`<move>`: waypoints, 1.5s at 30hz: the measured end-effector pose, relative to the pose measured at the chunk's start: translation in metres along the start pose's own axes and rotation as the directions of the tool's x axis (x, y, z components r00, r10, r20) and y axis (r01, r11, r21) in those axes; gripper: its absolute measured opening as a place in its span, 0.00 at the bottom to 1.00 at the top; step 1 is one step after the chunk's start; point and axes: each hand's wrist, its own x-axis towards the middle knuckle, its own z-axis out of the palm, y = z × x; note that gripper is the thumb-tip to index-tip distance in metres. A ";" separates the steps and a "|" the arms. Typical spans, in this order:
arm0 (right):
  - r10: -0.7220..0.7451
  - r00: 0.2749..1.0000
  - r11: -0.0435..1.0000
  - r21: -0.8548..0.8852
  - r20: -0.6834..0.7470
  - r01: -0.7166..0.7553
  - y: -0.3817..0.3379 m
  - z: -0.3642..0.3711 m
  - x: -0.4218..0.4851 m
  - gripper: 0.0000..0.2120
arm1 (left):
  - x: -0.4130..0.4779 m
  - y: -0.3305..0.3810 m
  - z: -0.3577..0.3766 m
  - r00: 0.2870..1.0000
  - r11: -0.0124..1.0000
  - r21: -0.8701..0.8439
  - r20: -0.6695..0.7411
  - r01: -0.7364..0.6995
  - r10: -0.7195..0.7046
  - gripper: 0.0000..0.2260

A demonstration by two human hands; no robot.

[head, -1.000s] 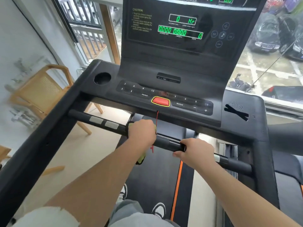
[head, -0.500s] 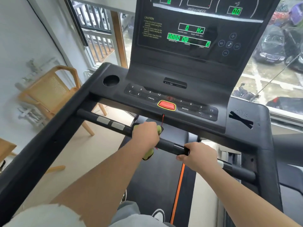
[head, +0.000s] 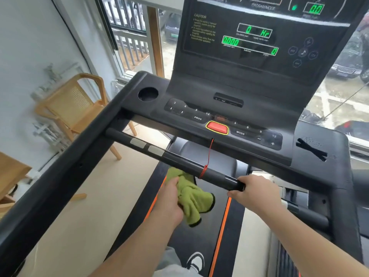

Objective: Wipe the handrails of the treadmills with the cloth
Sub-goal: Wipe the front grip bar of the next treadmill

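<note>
Gripping the green cloth (head: 194, 198) in the left hand (head: 169, 198), fingers curled round a bunched wad of it, just below the front handrail (head: 179, 161) of the treadmill (head: 327, 172), left of centre. Hangs down off that hand toward the belt (head: 207, 242), dark trim along the lower edge. Reaches up to the bar's underside at the top; can't tell if touching or just short, as tucked behind the bar there. Clenching the same handrail w/ the right hand (head: 257, 193), right of centre, fingers wrapped over the top, thumb tip poking out on the near side. Both forearms (head: 139, 242) bare, coming in from the bottom of the view.

Looped round the bar betw. the two hands: a red safety cord (head: 209, 152), running up to the console (head: 199, 96) edge under the red stop button (head: 217, 127) w/ yellow rim. Further left on the bar, two grey sensor pads (head: 137, 142) side by side, well apart from the cloth. Above, number keys (head: 196, 109), PROG and MODE, then the upright display (head: 249, 37) w/ green digits lit. Round cup holder (head: 148, 94) at the console's left corner. Black side rail (head: 60, 176) slanting down-left across the view.

Below, one white-and-black shoe (head: 196, 260) on the belt, orange stripes (head: 220, 226) either side. Off to the left, a wooden chair (head: 73, 104) w/ woven back on pale floor (head: 99, 196). Parked cars (head: 343, 66) outside the window (head: 339, 96), top right, somewhat blurred.
</note>
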 end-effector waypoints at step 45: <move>0.089 0.990 0.989 0.125 -0.106 -0.076 0.068 0.012 -0.033 0.09 | -0.045 -0.065 0.093 0.797 -0.850 0.392 0.601 -0.351 -0.052 0.29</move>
